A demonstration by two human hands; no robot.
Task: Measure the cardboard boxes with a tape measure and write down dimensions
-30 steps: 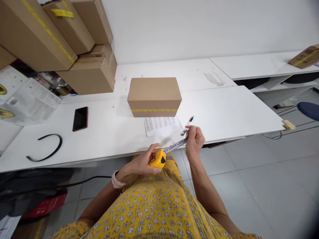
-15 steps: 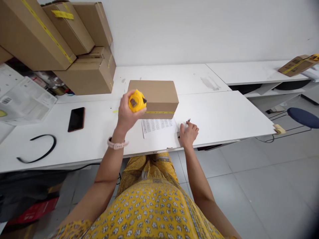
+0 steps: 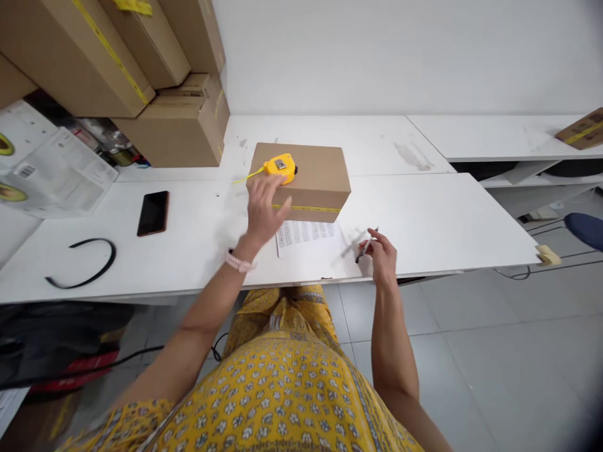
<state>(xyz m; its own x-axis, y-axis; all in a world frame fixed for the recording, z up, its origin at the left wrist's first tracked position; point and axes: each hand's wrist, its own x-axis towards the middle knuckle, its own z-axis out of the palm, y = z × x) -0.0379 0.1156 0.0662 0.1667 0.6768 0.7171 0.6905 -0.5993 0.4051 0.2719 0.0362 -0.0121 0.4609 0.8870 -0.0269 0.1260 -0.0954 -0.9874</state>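
Note:
A yellow tape measure (image 3: 281, 168) rests on top of a closed cardboard box (image 3: 315, 166), a short length of yellow blade sticking out to its left. My left hand (image 3: 266, 207) is just in front of it, fingers stretched and thumb apart, the fingertips at the case's near edge; whether they still touch it I cannot tell. Between the fingers of my right hand (image 3: 382, 254) is a pen (image 3: 366, 245), held at a slant above the table. A printed sheet of paper (image 3: 306, 242) lies partly under the box's front.
A phone (image 3: 153, 213) and a curved black band (image 3: 108, 260) lie on the white table (image 3: 438, 220) to the left. Cardboard boxes (image 3: 169, 132) are stacked at the back left. Another carton (image 3: 584, 130) and a dark stool (image 3: 586, 230) are at the right.
My left hand has set the tape measure on the box and loosened its fingers. My right hand has lifted the pen off the table. The view has shifted slightly.

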